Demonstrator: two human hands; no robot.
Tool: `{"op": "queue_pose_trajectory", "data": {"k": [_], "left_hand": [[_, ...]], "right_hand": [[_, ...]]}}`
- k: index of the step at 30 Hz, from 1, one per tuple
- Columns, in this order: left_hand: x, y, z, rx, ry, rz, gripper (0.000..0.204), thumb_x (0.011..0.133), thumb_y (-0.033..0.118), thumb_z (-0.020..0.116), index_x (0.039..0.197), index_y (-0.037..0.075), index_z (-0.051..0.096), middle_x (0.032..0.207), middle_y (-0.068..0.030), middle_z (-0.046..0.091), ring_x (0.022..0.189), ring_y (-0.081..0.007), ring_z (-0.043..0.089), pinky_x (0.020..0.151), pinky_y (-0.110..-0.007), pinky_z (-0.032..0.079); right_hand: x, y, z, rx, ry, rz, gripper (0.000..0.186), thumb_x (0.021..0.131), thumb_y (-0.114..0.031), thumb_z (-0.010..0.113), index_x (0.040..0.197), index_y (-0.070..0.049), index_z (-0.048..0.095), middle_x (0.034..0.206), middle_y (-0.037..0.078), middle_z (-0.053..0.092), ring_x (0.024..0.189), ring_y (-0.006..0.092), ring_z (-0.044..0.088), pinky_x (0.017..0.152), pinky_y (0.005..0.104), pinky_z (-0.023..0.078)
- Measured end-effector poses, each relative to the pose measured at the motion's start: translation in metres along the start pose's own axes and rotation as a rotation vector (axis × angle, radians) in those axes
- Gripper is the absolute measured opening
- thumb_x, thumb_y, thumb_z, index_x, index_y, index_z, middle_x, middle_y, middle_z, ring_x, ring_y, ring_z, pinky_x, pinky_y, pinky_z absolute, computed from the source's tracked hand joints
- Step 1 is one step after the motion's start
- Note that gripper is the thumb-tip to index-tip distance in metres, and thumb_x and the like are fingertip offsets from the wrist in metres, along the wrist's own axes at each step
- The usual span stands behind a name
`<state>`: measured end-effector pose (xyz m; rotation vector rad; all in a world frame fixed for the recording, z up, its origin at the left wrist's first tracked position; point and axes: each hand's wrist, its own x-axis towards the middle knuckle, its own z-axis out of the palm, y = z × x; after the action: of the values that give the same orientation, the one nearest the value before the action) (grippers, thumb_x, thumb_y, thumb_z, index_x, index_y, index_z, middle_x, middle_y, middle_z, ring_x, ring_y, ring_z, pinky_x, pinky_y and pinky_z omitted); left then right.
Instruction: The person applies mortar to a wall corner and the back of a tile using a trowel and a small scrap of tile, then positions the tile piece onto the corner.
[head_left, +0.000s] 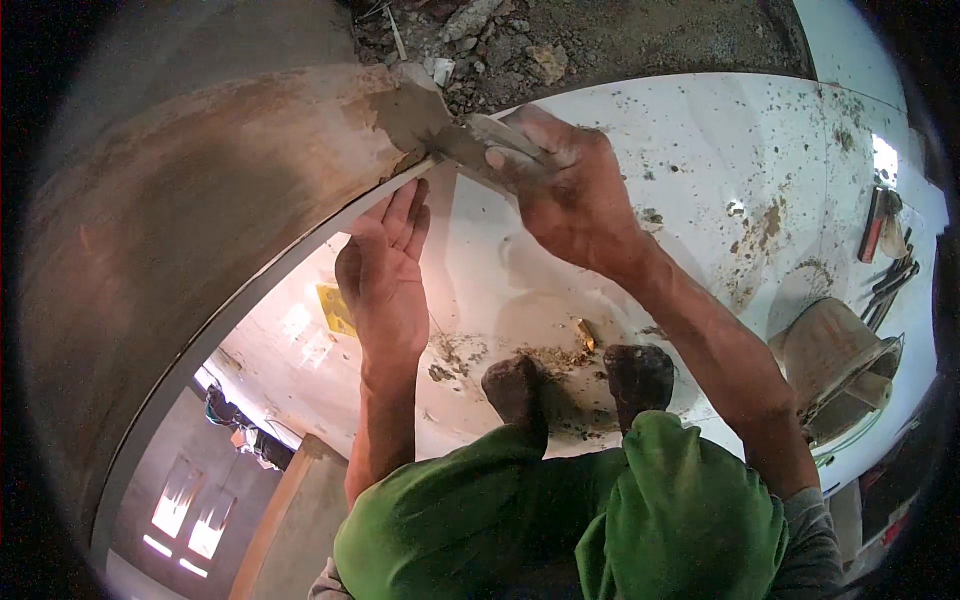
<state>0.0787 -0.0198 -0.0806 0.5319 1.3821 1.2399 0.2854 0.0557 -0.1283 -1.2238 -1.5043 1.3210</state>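
My right hand [565, 190] grips a grey metal trowel [465, 145], its blade against wet grey plaster [410, 115] at the corner of a curved plastered band [230, 190]. Below that, my left hand [390, 255] is open, palm up, with fingers stretched out toward a thin pale edging strip [310, 225] along the band's lower edge; whether they touch it I cannot tell. The white, splattered surface [700, 180] I stand on lies beneath both hands.
Rubble [500, 45] lies beyond the white surface's far edge. To the right are a mortar-stained bucket [830, 370], several dark tools [890, 285] and a red-and-black bar [872, 225]. A yellow piece [332, 308] lies at left; my feet [637, 380] stand among crumbs of mortar.
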Motion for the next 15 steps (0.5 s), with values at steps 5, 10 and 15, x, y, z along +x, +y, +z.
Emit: {"op": "queue_pose_trajectory", "data": {"k": [5,10,15], "left_hand": [[0.001,-0.002,-0.001,-0.025,0.001,0.014,0.061,0.11,0.037,0.058,0.146,-0.012,0.048,0.15,-0.0259,0.056,0.144,-0.0393,0.052,0.125,-0.053,0.037],[0.0,-0.001,-0.002,0.074,-0.035,-0.002,0.072,0.114,0.047,0.041,0.155,-0.013,0.037,0.158,-0.0292,0.047,0.15,-0.0378,0.044,0.129,-0.051,0.03],[-0.001,0.003,0.008,0.077,0.002,-0.009,0.073,0.112,0.044,0.049,0.151,-0.016,0.04,0.155,-0.0326,0.049,0.149,-0.0407,0.046,0.127,-0.052,0.033]], "right_hand": [[0.001,0.0,-0.005,0.113,-0.064,0.076,0.01,0.096,-0.011,0.066,0.101,-0.002,0.067,0.086,0.021,0.068,0.074,0.0404,0.061,0.072,0.0436,0.053],[0.001,-0.007,-0.017,0.205,-0.01,0.07,0.014,0.1,-0.013,0.067,0.109,-0.002,0.069,0.087,0.019,0.07,0.075,0.0232,0.061,0.074,0.0379,0.053],[-0.005,0.022,-0.019,0.104,0.019,0.095,0.014,0.099,-0.013,0.067,0.109,-0.002,0.069,0.086,0.018,0.069,0.074,0.0253,0.061,0.074,0.0382,0.053]]}}
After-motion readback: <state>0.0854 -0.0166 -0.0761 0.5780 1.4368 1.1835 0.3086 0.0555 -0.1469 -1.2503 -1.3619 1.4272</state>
